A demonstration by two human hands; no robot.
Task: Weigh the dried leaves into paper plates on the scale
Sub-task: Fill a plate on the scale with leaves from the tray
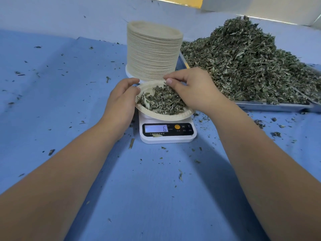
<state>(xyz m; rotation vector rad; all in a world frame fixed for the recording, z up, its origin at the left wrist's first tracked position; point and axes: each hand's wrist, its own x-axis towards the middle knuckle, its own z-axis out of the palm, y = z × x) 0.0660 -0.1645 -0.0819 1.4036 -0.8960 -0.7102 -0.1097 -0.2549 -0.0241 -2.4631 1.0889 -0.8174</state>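
The plate (165, 117) sits on the scale (166, 138), tipped a little so its near rim overhangs the display (156, 128), and it carries a loose mound of leaves (163, 101). The left hand (121, 101) grips the plate's rim on the scale's left side, thumb on top and fingers curled round the far edge. The right hand (191, 91) hangs over the plate's far-right part, its fingertips (169, 81) pinched on a small bit of leaves just above the far rim. So the mound lies directly below and nearward of that pinch, and the right hand is the nearer one to the heap (243, 63), which rises on a tray (271, 106) behind and right of the scale. A stack (152, 53) of plates stands straight behind the scale. The display seems to read 6, but glare may hide other digits. The scale's platform is hidden under the plate, and how much the pinch holds is too small to tell. Crumbs dot the cloth (156, 188) around the scale
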